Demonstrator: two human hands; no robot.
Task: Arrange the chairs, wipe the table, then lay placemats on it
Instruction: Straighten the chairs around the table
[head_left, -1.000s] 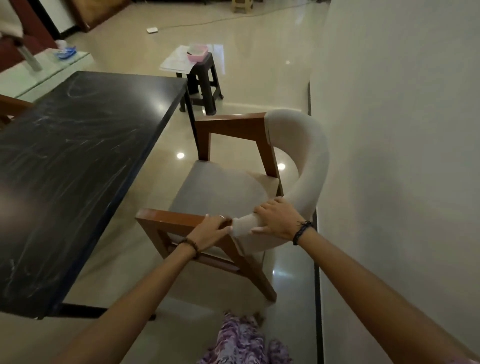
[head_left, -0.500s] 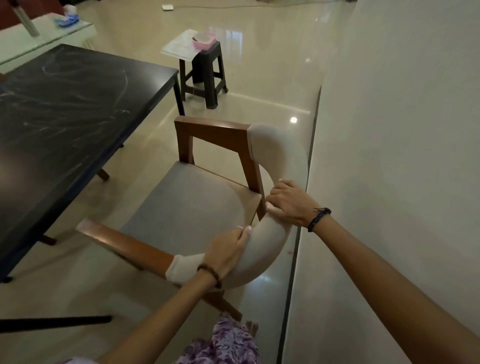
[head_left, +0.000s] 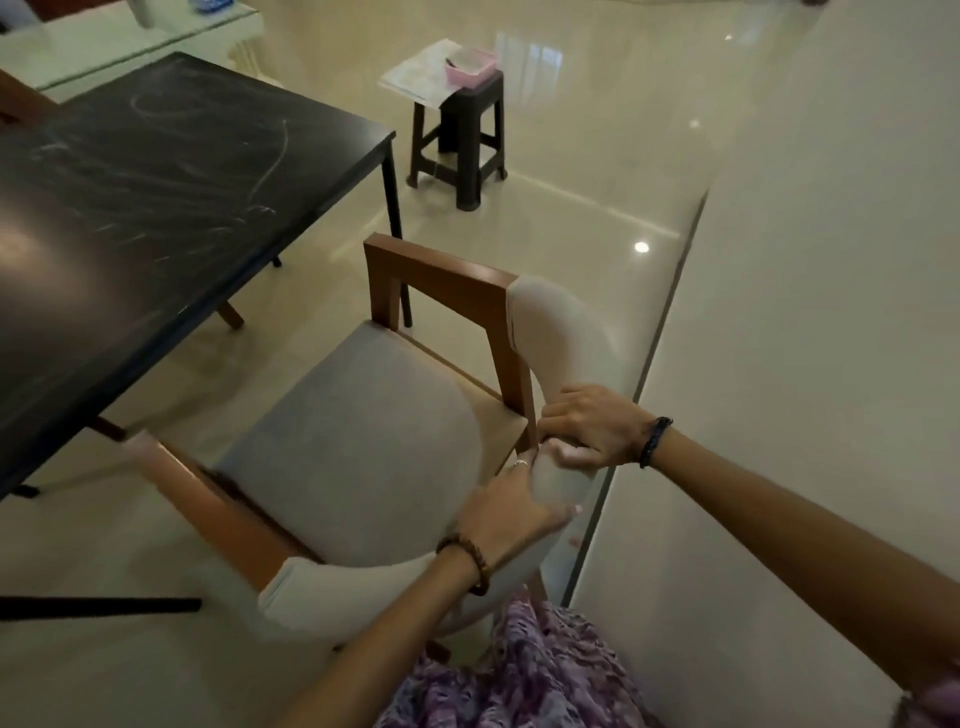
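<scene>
A wooden armchair (head_left: 358, 431) with a grey seat and a curved cream padded backrest stands between the black table (head_left: 130, 208) and the wall. My left hand (head_left: 511, 512) grips the cream backrest at its middle. My right hand (head_left: 589, 428) holds the same backrest just beyond, beside the right rear post. The chair's left armrest end lies close under the table's near edge. The tabletop carries pale smears and streaks.
A cream wall (head_left: 805, 364) rises close on the right of the chair. A dark plastic stool (head_left: 460, 140) holding papers and a pink box (head_left: 470, 65) stands beyond the table's far corner. A glass-topped table (head_left: 104, 47) sits at the top left. Glossy tiled floor lies around.
The chair has swung so that its seat faces the table and its left arm nears the table edge. Both hands have slid along the backrest toward its middle and right post.
</scene>
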